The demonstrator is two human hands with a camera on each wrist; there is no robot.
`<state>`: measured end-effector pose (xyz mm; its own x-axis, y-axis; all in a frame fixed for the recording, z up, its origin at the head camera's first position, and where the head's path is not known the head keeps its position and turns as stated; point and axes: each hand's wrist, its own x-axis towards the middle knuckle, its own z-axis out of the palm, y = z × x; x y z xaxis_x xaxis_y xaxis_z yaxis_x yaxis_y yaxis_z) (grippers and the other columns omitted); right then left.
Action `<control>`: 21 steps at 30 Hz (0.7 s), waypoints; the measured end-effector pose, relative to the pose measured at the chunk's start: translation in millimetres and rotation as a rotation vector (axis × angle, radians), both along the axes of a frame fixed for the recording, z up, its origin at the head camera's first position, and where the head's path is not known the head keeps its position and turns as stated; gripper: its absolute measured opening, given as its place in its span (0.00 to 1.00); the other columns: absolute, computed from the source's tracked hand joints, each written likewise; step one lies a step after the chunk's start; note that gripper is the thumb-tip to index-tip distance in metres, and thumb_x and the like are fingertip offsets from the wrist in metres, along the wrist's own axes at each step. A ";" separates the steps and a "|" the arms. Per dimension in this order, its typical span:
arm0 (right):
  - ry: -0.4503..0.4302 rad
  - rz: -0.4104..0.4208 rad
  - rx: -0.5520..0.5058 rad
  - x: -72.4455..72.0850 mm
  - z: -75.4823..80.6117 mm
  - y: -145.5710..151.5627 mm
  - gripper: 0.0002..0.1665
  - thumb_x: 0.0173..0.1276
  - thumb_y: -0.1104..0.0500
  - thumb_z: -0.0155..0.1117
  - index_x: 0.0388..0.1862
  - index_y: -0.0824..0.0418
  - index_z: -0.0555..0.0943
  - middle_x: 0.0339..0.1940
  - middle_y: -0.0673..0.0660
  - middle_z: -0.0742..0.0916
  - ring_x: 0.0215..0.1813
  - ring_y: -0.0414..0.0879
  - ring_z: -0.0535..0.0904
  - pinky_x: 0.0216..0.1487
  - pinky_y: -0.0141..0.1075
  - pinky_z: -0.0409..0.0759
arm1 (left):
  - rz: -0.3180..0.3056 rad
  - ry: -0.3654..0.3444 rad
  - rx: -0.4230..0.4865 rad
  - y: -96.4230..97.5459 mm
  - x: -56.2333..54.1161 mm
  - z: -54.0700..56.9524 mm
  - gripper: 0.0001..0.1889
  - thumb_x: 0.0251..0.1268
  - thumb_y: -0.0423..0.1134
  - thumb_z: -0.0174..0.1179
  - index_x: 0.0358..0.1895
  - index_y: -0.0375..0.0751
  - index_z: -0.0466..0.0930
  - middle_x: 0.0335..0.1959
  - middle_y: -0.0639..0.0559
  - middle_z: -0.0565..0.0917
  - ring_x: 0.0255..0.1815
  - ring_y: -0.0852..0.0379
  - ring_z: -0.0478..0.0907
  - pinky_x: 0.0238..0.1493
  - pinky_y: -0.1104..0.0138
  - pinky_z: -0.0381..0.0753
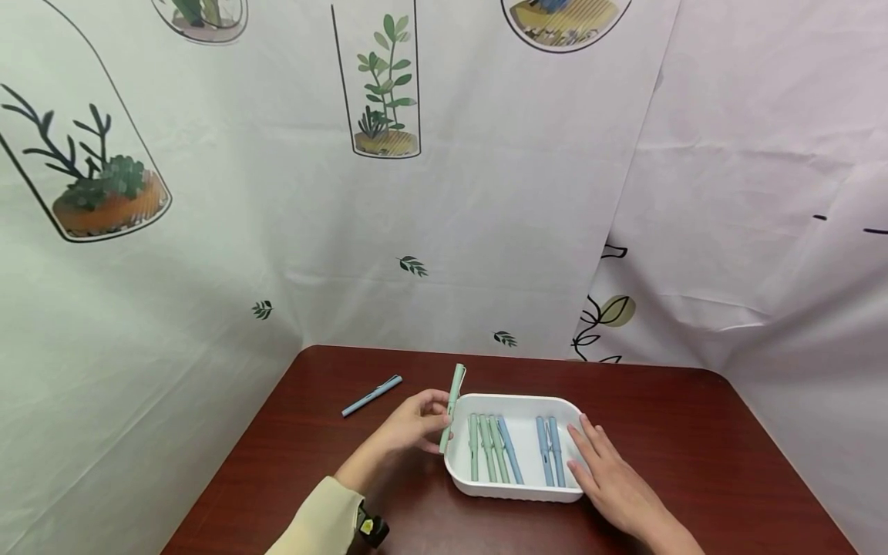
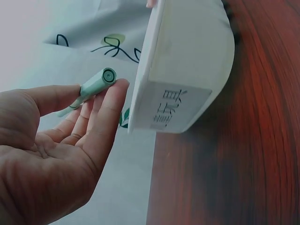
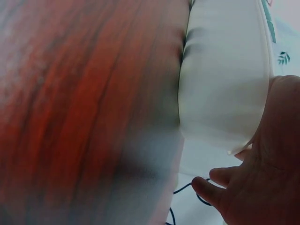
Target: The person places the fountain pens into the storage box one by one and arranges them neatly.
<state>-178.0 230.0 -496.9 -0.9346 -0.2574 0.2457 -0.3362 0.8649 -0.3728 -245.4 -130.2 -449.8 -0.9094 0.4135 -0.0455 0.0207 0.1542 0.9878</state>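
Observation:
My left hand (image 1: 415,422) pinches a light green pen (image 1: 452,408) between thumb and fingers, at the left rim of a white tray (image 1: 513,491). In the left wrist view the pen (image 2: 96,85) points its round end toward the camera, beside the tray's outer wall (image 2: 183,51). Inside the tray lie several green pens (image 1: 483,447) with a blue pen (image 1: 509,450) next to them, and two blue pens (image 1: 557,452) to the right. With fingers extended, my right hand (image 1: 613,482) rests on the tray's right rim; in the right wrist view its palm (image 3: 267,164) is beside the wall.
A single blue pen (image 1: 371,396) lies on the dark red table (image 1: 666,408), left of the tray. Behind the table hangs a white cloth (image 1: 486,231) printed with plants. A dark watch (image 1: 372,526) is on the left wrist.

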 end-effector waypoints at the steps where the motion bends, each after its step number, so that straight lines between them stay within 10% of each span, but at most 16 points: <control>1: 0.001 0.001 0.000 -0.1 0.1 0.0 0.34 0.79 0.47 0.55 0.78 0.57 0.66 0.81 0.64 0.63 0.77 0.70 0.60 0.66 0.64 0.70 | -0.003 0.000 0.000 2.2 0.1 0.3 0.23 0.72 0.32 0.59 0.65 0.28 0.68 0.43 0.44 0.80 0.39 0.53 0.84 0.31 0.54 0.88; 21: 0.050 -0.014 0.088 2.1 2.1 1.6 0.36 0.77 0.39 0.54 0.78 0.51 0.67 0.81 0.59 0.65 0.78 0.67 0.59 0.69 0.69 0.60 | -0.054 -0.059 0.000 60.5 6.1 0.1 0.18 0.70 0.29 0.61 0.61 0.30 0.73 0.39 0.46 0.78 0.36 0.56 0.80 0.27 0.57 0.88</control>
